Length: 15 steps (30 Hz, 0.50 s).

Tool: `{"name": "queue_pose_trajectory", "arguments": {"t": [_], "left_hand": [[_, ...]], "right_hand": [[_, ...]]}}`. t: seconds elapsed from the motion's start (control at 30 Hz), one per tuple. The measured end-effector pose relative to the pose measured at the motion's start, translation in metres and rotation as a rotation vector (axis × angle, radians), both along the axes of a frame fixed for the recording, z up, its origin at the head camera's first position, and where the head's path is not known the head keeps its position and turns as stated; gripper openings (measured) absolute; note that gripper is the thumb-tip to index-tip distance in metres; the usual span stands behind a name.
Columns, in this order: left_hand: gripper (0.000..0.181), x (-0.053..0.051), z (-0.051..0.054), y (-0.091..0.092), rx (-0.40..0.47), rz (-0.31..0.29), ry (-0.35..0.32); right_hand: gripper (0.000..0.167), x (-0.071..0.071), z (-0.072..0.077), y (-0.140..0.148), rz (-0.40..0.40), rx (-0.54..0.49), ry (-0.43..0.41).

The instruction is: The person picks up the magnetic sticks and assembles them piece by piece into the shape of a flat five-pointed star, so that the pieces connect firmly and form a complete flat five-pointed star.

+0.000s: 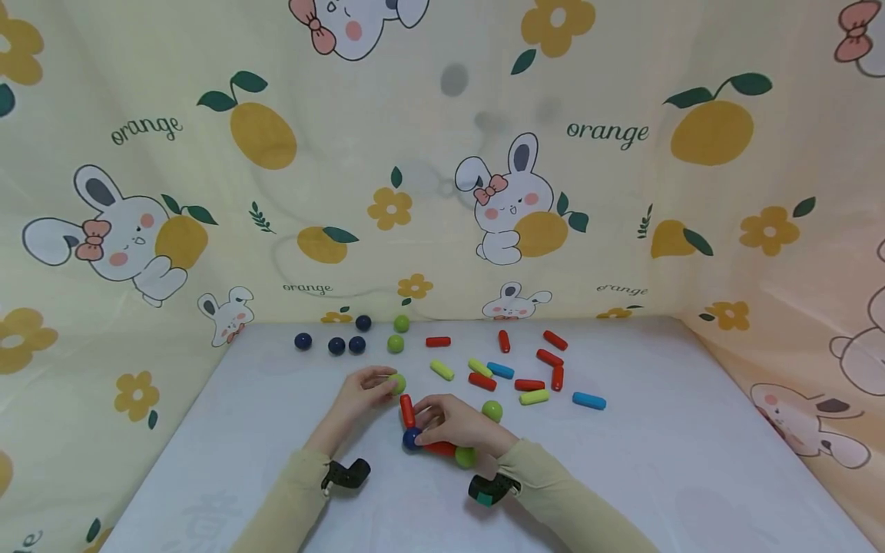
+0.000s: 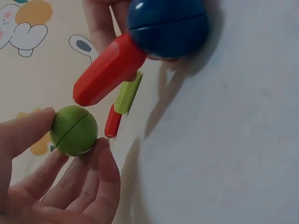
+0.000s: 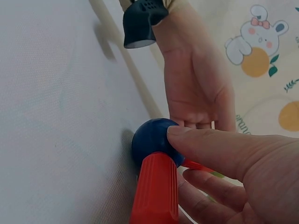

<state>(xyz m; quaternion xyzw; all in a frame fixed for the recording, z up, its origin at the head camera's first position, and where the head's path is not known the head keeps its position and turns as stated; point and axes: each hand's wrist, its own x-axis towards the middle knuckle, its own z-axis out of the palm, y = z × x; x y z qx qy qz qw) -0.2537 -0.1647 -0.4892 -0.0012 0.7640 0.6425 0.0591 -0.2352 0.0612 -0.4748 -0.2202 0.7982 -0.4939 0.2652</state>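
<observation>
My left hand [image 1: 359,393] pinches a green ball [image 2: 74,131] between thumb and fingertips, in line with the free end of a red rod [image 2: 108,71] but apart from it. That rod joins a dark blue ball [image 3: 152,140], on which the thumb of my right hand [image 1: 465,425] presses while its fingers curl behind. From the same ball a second red rod [image 3: 156,193] runs to another green ball [image 1: 466,458] by my right wrist. Just behind that wrist lies a loose green ball [image 1: 492,410].
Several dark blue balls [image 1: 336,346] lie at the back left, beside two green balls [image 1: 396,343]. Loose red rods [image 1: 529,385], yellow-green rods [image 1: 535,397] and blue rods [image 1: 589,401] spread over the back right of the white table [image 1: 657,476]. A printed curtain [image 1: 442,253] stands behind.
</observation>
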Motion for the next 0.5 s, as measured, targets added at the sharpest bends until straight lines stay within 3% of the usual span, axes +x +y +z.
{"name": "queue_pose_trajectory", "arguments": {"t": [0.5], "left_hand": [[0.041,0.0063,0.0025,0.0099,0.017,-0.054,-0.022]], "right_hand": [[0.036,-0.0011,-0.0007,-0.0006,0.003,0.002,-0.011]]}}
